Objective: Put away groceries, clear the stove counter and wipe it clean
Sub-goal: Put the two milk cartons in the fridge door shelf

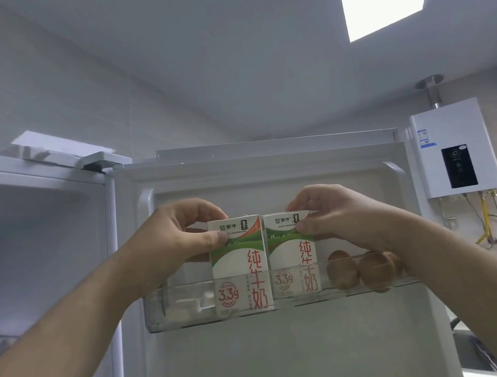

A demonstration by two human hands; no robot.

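Two white, green and red milk cartons stand upright side by side in the clear top shelf (194, 317) of the open fridge door. My left hand (183, 234) pinches the top of the left milk carton (239, 265), thumb on its front and fingers over its top. My right hand (330, 218) pinches the top of the right milk carton (292, 255) in the same way. Both cartons sit inside the shelf; whether their bases touch its floor is unclear.
Several brown eggs (375, 269) lie in the same shelf right of the cartons, and a white holder (184, 307) lies at its left end. The fridge's open compartment (25, 233) is at the left. A white water heater (453, 148) hangs on the wall at the right.
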